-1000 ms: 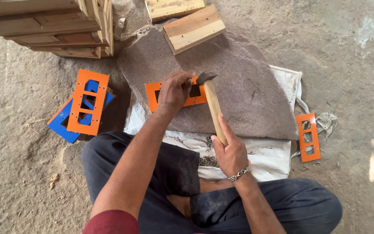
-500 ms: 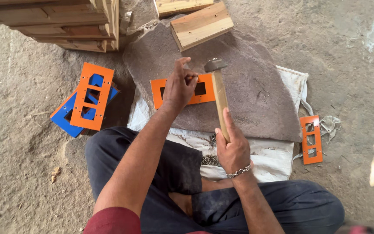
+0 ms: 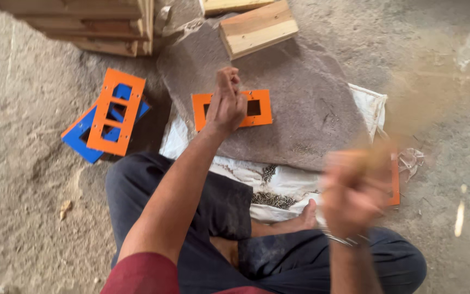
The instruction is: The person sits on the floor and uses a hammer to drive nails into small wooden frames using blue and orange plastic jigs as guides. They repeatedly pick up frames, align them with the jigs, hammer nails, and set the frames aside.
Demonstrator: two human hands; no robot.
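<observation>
Single view from your head, facing steeply down, near your lap, floor [image 3: 23,179] filling the far part.

Rough, dusty concrete floor [image 3: 23,212] carries everything here. At centre a grey-brown felt mat [image 3: 311,125] spreads over a white sack [image 3: 295,182], the sack showing past the mat at five and six o'clock with a scatter of small dark nails [image 3: 272,199] on it. At twelve o'clock a pale wooden block [image 3: 258,28] rests on the mat's far edge. At eleven sits a stacked wooden pallet [image 3: 82,24]. At nine, an orange cut-out frame [image 3: 116,111] lies across a blue plate [image 3: 80,139], directly on the floor.
</observation>
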